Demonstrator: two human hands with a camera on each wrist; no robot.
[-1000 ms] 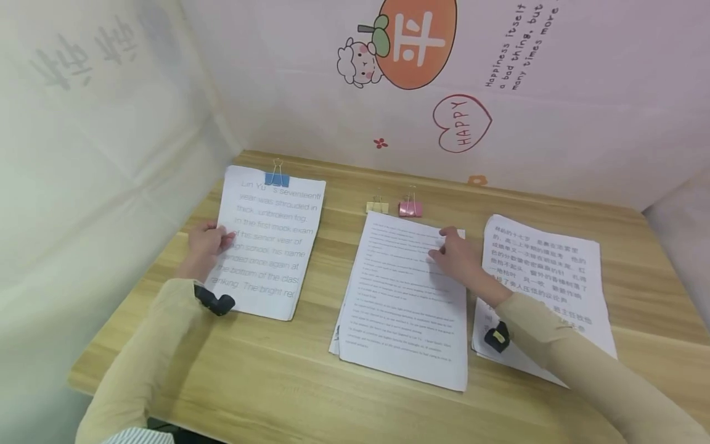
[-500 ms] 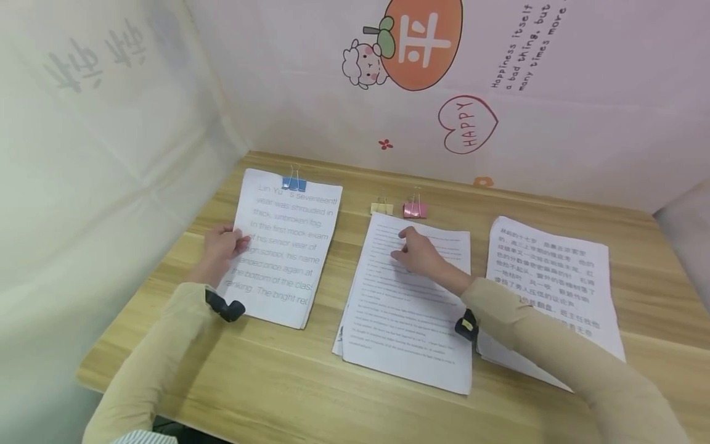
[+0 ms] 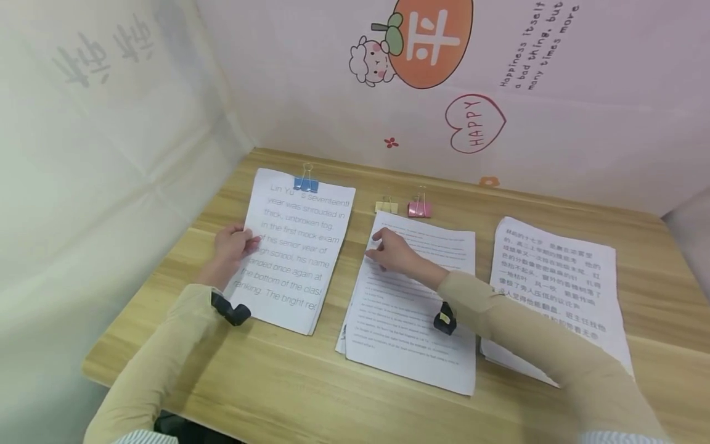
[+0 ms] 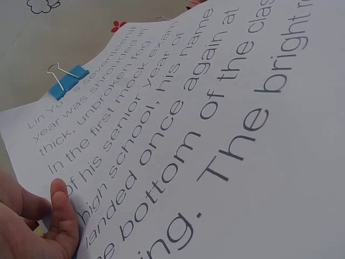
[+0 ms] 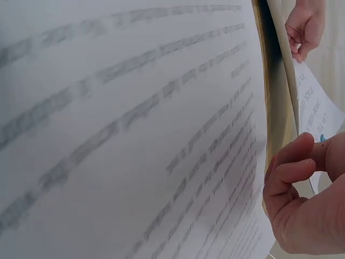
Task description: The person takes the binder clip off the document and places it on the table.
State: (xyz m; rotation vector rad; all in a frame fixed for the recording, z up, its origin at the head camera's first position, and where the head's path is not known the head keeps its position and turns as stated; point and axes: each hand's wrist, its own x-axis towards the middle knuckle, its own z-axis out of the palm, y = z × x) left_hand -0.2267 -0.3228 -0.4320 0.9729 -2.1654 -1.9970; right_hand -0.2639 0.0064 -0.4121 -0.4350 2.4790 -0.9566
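My left hand (image 3: 232, 242) pinches the left edge of a stack of paper (image 3: 294, 253) printed with large English text. A blue binder clip (image 3: 306, 184) sits on that stack's top edge; the left wrist view also shows the clip (image 4: 69, 82) with a wire handle raised. In the middle lies a second paper stack (image 3: 410, 351) in small print. Over its upper left part is my right hand (image 3: 391, 250), its fingers loosely bent with nothing between them. The right wrist view shows the bent fingers (image 5: 291, 178) beside the printed sheet; contact with it is hard to tell.
A yellow binder clip (image 3: 386, 207) and a pink binder clip (image 3: 419, 208) lie just behind the middle stack. A third stack with Chinese text (image 3: 549, 271) lies at the right, partly under my right sleeve. Behind the wooden table (image 3: 266, 382) hangs a printed cloth (image 3: 310, 92).
My right hand has moved left across the middle stack, from its upper right to its upper left. The left hand keeps its hold on the left stack. The head view has shifted slightly.
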